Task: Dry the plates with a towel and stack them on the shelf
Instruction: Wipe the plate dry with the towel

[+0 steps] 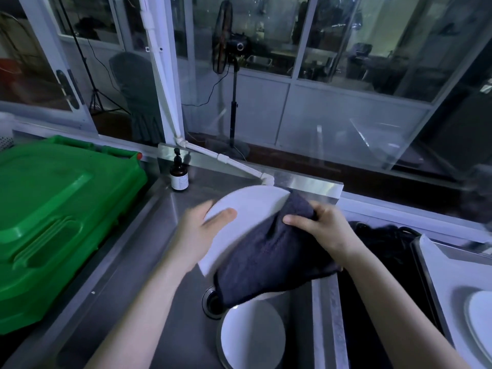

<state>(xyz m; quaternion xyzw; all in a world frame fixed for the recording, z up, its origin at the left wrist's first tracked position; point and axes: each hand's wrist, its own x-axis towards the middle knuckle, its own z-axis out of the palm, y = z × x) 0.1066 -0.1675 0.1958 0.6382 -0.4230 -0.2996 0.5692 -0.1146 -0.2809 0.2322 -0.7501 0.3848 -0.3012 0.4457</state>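
Note:
My left hand grips the left rim of a white plate, thumb on its face, and holds it tilted above the steel sink. A dark towel is draped over the plate's right half and hangs down over the sink. My right hand clutches the towel against the plate's right edge. Another white plate lies in the sink below the towel. At the far right, on a tray, a further white plate shows partly, cut off by the frame.
A green plastic bin lid fills the left. A brown pump bottle stands at the sink's back left corner. A white pipe runs to the sink's back edge. The drain sits beside the lower plate. A dark second basin lies to the right.

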